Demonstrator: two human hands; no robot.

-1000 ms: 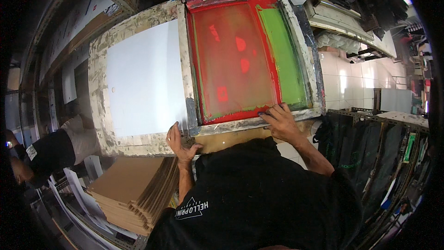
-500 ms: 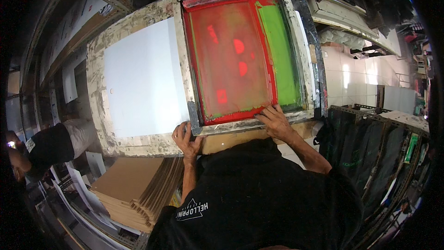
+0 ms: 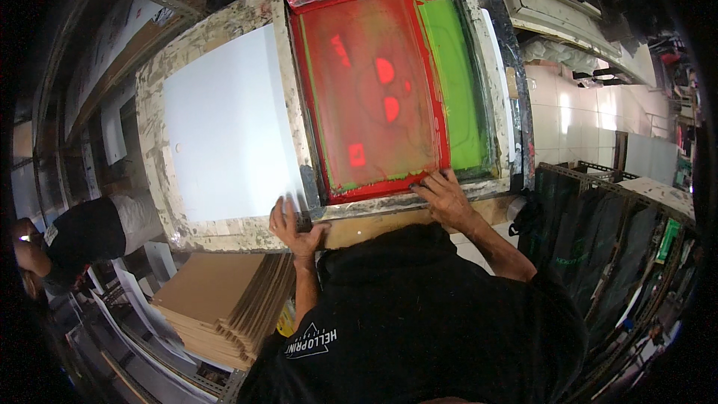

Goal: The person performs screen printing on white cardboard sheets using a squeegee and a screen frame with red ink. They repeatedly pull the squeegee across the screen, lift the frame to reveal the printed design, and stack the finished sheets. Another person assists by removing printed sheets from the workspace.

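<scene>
Nearest: black shirt (image 3: 419, 314) filling the lower middle of the view, both forearms running up from it. Low left, stack of brown cardboard sheets (image 3: 224, 303), edges fanned, just below the table edge.

Left hand (image 3: 293, 224) on the near rail of the printing table (image 3: 224, 236), at the near left corner of the screen frame (image 3: 419, 185); fingers spread narrow and laid flat, thumb out to the right, gripping nothing visible.

Right hand (image 3: 445, 196) pressed on the frame's near edge, right of centre; fingers fanned wide, tips on the red border, holding nothing.

Beyond the hands: screen mesh (image 3: 370, 90), red-stained with brighter red patches, a green strip (image 3: 452, 82) along its right side. Lying flat on the table's right half. Left of it, white sheet (image 3: 224, 131) on the paint-crusted bed, touching the frame's left side.

Far left, another person (image 3: 75, 236) in a black top, well apart.
</scene>
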